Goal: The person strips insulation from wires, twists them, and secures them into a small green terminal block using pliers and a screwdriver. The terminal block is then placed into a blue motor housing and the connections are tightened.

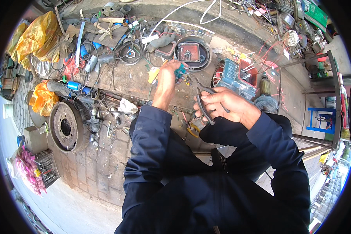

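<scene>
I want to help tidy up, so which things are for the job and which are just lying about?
Seem to be for the job:
dark-handled pliers, in the right fingers
small blue-green thing, in the left fingers

Seem to be just lying about:
rusty wheel
orange bag
yellow bag
pink bundle

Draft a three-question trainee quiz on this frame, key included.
1. Which hand grips the dark two-handled metal tool?
2. True or false: the rusty round metal wheel sits left of the teal box-shaped housing.
3. The crumpled plastic bag nearest the wheel is: A orange, B black, C white?

Key: 1. The right hand. 2. True. 3. A.
</scene>
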A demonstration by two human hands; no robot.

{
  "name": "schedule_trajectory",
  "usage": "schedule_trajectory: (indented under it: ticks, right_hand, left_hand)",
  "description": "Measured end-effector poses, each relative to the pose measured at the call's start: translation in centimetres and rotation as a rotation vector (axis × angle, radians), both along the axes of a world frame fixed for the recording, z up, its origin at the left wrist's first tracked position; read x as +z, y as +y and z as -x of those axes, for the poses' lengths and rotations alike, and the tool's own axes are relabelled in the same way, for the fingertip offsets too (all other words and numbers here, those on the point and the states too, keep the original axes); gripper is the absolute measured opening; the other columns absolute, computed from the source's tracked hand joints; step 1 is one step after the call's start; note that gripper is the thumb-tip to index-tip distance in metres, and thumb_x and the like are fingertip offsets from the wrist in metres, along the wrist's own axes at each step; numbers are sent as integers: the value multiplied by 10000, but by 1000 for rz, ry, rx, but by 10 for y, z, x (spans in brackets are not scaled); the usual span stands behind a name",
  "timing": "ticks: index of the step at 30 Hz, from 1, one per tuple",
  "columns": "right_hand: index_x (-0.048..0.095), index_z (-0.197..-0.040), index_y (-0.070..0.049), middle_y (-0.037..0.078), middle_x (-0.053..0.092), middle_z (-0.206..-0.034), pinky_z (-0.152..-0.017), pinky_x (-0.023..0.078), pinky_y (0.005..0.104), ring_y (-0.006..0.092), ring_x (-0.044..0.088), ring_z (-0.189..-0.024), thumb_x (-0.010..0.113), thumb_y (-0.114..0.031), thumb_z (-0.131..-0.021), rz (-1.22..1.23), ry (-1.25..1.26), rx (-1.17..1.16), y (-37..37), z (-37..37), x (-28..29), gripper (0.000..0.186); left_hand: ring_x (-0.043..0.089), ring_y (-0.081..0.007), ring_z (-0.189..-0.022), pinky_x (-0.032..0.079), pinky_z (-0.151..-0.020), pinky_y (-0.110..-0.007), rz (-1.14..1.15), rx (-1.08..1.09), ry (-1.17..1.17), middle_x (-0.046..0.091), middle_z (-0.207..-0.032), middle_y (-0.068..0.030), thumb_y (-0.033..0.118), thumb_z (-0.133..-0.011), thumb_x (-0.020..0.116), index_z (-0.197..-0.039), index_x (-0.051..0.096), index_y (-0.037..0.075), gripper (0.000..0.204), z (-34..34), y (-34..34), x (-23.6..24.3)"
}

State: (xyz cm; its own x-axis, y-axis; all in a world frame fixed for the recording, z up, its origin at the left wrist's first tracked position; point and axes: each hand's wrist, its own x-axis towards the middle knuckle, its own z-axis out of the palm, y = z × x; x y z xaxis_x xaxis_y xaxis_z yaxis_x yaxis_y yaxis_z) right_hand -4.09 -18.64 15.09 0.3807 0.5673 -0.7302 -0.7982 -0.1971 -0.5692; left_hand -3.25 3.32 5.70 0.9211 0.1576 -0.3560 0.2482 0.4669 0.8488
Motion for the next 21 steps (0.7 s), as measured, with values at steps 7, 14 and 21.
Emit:
schedule_trajectory:
  ticks: [7,14,21]
  right_hand:
    - [629,-1218,23,212,717,-1146,-800,624,441,333,740,-1020,604,-189,-1052,-128,76,-19,0,-2,6,271]
    - [621,-1266,28,206,713,-1156,-801,608,450,340,728,-1032,593,-218,-1056,-187,103,-17,-3,-3,4,325]
    - [624,-1285,11,164,714,-1114,-729,572,397,313,724,-983,615,-220,-1038,-261,154,-2,-5,-6,4,338]
  left_hand:
    - [558,-131,-695,409,-589,-267,86,-4,-73,708,-876,-64,198,-951,531,-936,721,35,251,2,3,2]
    - [555,-121,-705,416,-605,-267,106,-58,-117,713,-889,-51,194,-940,531,-949,719,42,242,4,5,7]
    - [562,-121,-680,404,-578,-250,159,-73,-175,718,-893,-75,202,-925,545,-951,705,22,243,5,8,8]
